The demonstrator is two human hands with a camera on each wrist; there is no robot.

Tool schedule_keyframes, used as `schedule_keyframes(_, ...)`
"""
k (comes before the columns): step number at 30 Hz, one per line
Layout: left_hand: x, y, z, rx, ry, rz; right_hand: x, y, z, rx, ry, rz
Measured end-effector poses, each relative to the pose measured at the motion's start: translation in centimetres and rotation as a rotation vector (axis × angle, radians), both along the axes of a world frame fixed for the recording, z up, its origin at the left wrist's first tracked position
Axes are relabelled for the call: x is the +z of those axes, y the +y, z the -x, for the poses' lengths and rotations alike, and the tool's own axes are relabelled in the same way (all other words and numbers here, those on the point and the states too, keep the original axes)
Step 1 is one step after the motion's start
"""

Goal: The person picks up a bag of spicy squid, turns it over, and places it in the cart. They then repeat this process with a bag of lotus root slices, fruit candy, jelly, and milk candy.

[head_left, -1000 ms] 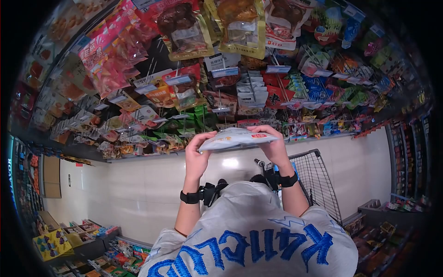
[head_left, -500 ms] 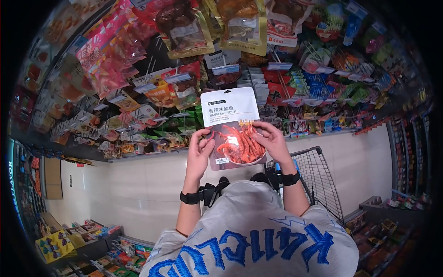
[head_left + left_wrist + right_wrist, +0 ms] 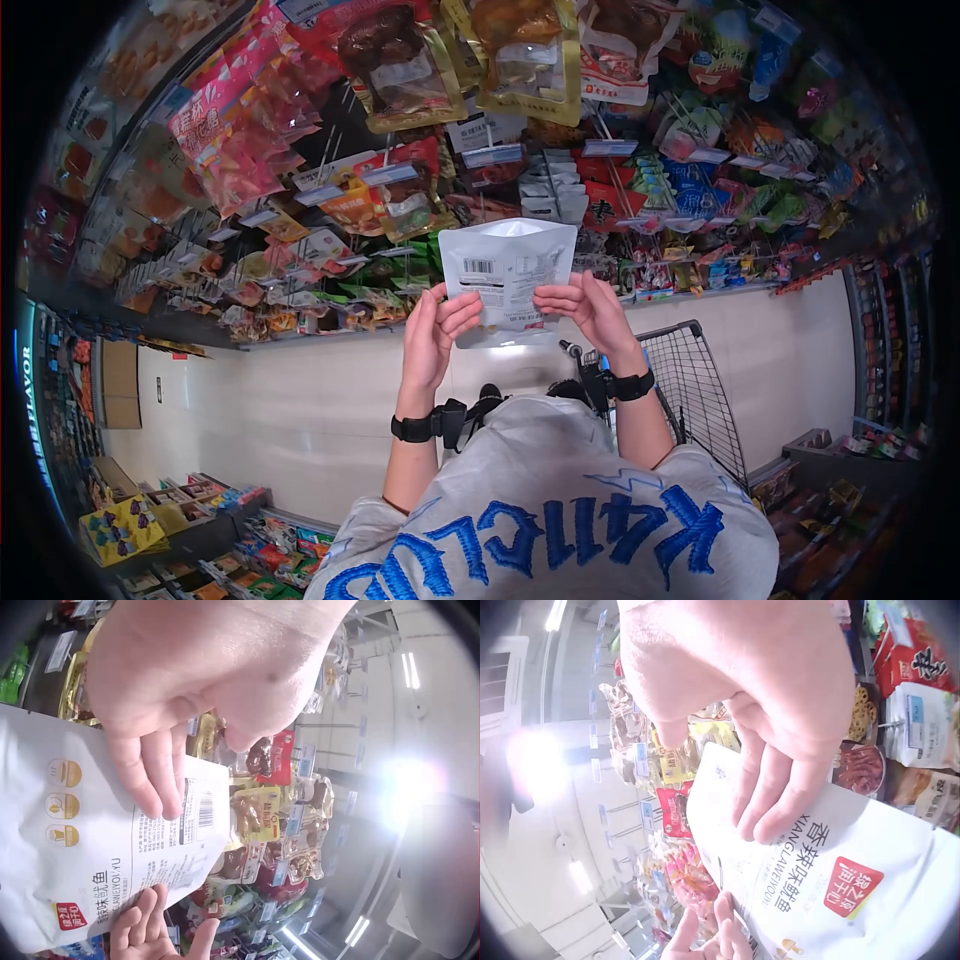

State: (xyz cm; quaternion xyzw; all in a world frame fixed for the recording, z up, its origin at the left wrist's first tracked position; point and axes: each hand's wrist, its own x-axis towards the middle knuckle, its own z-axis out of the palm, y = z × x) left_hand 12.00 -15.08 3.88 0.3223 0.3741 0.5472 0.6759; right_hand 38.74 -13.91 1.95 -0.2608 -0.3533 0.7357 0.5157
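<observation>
Head cam, mid-aisle: white pouch (image 3: 515, 248) held up at approx. centre, in front of the shelf rack, barcode (image 3: 478, 266) at the pouch's 10 o'clock, facing the wearer. L hand (image 3: 430, 335) at pouch's 8, R hand (image 3: 600, 315) at its 4 — both gripping the pouch by its side edges, several fingers of each laid over the printed face; thumb contact can't be told. L wrist cam: red logo (image 3: 70, 916) on pouch near 8 o'clock, w/ fingers of the R hand at approx. 6–7.

Surroundings, clock from pouch (head cam): gold-edged pack (image 3: 528, 70) hanging at 12, red packs (image 3: 615, 205) at 2, pink bags (image 3: 225, 140) at 10. Black wire cart (image 3: 690, 375) at 4, on/near pale floor (image 3: 270, 430). Yellow box (image 3: 125, 530) at 8. Grey shirt w/ blue lettering (image 3: 545, 535) at 6 — black strap (image 3: 412, 428) on L wrist, another on R
</observation>
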Motion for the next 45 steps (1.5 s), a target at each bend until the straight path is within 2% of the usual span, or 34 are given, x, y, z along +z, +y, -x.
schedule_keyframes(6,0.1,0.0,0.3,-0.015,-0.041,-0.012,-0.5,-0.1,0.5,-0.008,-0.002,0.026)
schedule_keyframes(9,-0.4,0.2,1.0,-0.065,-0.168,-0.026,-0.1,0.1,1.1,-0.125,-0.052,0.060)
schedule_keyframes(11,-2.2,0.7,2.0,-0.149,-0.190,-0.045,-0.7,0.4,0.7,-0.080,-0.251,-0.024)
schedule_keyframes(13,-2.1,0.7,1.8,-0.116,-0.148,0.012,0.1,0.1,0.9,-0.056,-0.304,-0.031)
schedule_keyframes(15,-1.7,0.5,1.2,-0.073,0.192,-0.055,-0.6,0.2,1.3,-0.037,-0.388,-0.127)
schedule_keyframes(17,-2.8,0.9,1.1,-0.019,0.147,-0.032,-0.4,0.3,1.6,-0.031,-0.389,-0.103)
schedule_keyframes(19,-3.4,1.2,1.1,0.015,0.166,-0.124,-0.4,0.9,1.8,-0.062,-0.446,-0.142)
schedule_keyframes(21,-4.0,1.8,1.4,0.028,0.207,-0.137,0.0,2.5,2.0,-0.191,-0.491,-0.253)
schedule_keyframes(22,-4.2,2.0,1.5,0.034,0.251,-0.151,1.3,3.8,2.2,-0.272,-0.681,-0.358)
schedule_keyframes(25,-4.7,2.7,1.2,0.049,0.313,-0.153,3.5,7.0,1.8,-0.441,-0.966,-0.592)
schedule_keyframes(29,-6.6,3.9,1.0,0.029,0.388,-0.174,4.1,12.8,2.2,-0.444,-0.865,-0.644)
schedule_keyframes(32,-7.4,4.8,0.6,0.035,0.369,-0.176,3.7,15.8,3.2,-0.369,-0.657,-0.490)
schedule_keyframes(33,-7.4,5.2,0.4,0.038,0.384,-0.176,3.6,16.1,3.1,-0.376,-0.657,-0.494)
schedule_keyframes(35,-7.6,5.5,0.3,0.043,0.396,-0.175,3.3,16.5,2.9,-0.203,-0.619,-0.398)
schedule_keyframes(39,-7.1,6.3,-0.1,0.082,0.346,-0.170,4.7,15.2,3.4,-0.200,-0.475,-0.393)
schedule_keyframes(41,-6.6,7.0,-0.3,0.093,0.324,-0.172,4.6,15.5,3.3,-0.279,-0.347,-0.422)
schedule_keyframes(45,-6.1,8.5,-1.1,0.112,0.285,-0.215,5.7,15.4,2.8,-0.271,-0.331,-0.465)
